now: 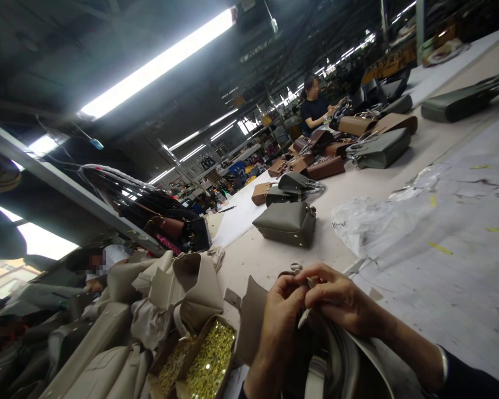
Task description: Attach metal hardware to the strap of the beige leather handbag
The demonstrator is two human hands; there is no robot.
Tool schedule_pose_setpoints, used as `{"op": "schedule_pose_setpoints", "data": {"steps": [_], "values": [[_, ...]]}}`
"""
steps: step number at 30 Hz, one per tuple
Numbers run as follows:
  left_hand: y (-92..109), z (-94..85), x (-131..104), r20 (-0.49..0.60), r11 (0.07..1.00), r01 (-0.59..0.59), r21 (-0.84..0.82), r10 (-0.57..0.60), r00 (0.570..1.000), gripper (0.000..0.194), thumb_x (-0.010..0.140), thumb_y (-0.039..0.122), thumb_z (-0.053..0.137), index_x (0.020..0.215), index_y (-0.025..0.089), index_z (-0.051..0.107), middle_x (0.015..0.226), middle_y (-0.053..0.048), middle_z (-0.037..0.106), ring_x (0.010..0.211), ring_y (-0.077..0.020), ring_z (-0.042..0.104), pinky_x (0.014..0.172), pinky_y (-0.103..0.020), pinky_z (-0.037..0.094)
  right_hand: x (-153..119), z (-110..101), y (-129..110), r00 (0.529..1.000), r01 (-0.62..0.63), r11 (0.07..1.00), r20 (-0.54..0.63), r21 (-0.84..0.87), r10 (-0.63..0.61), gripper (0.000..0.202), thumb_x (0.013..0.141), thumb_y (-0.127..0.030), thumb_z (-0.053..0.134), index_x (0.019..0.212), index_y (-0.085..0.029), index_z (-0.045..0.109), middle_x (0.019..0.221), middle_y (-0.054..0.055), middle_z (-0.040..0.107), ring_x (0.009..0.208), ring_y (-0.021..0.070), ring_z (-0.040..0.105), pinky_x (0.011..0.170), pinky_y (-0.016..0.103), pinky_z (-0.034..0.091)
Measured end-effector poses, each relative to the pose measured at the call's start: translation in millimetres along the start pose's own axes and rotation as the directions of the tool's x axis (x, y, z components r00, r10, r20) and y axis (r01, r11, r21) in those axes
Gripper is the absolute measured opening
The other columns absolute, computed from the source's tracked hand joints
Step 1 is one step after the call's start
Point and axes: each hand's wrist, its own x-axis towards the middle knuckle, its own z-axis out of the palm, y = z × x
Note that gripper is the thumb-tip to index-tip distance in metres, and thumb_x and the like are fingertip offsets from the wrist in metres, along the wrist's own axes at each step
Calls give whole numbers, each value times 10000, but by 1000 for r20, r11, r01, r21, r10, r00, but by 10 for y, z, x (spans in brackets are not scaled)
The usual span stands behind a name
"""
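My left hand (279, 318) and my right hand (343, 299) meet at the lower right, both closed with fingertips pinched together. Between them they grip a narrow light strap (303, 318) at the top of a greyish handbag (344, 352); the exact piece under the fingers is partly hidden. The bag's dark inside faces up beneath my wrists, and a strap tab (316, 377) with a metal fitting hangs lower down. A flap (251, 318) stands up left of my left hand. Just beyond it, an open box (229, 366) holds many small gold-coloured metal parts.
Several unfinished beige bags (197, 282) pile up at left. A grey-green handbag (285, 221) lies ahead on the table (237, 260), with brown and green bags (326, 166) farther back. Clear plastic sheeting (370, 224) lies at right. One person (314, 111) works across the table, another (108, 260) at left.
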Motion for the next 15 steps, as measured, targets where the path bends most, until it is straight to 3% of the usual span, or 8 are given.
{"op": "schedule_pose_setpoints", "data": {"steps": [3,7,10,15], "values": [[2,-25,-8,8,999,34,-14,-34,999,373,698,378,923,861,110,720,739,-41,690,646,-121,583,661,-227,450,14,-34,-58,999,-23,998,30,50,22,432,736,-28,551,1050,-257,738,1262,77,628,1201,266,610,1044,405,516],[-19,-77,-17,13,998,-60,20,60,998,291,772,364,870,869,118,750,843,-63,727,780,-149,622,763,-235,465,-2,-97,-69,996,-81,995,26,64,80,509,710,-45,573,1162,-258,668,1411,88,535,1220,273,604,994,373,540],[-54,-91,-31,-1,990,-139,-9,139,990,261,783,349,859,865,125,753,901,-66,739,858,-158,630,840,-240,469,-20,-128,-37,998,-67,998,17,6,67,475,759,-92,624,1202,-263,652,1489,97,474,1289,302,556,1040,401,512],[-72,-115,-54,-9,978,-58,-198,58,998,308,747,347,891,907,141,726,854,-49,715,719,-134,614,721,-236,486,-39,-140,-7,990,-130,990,62,52,127,352,918,-236,645,1267,-277,666,1472,97,504,1347,307,518,1114,441,462]]}}
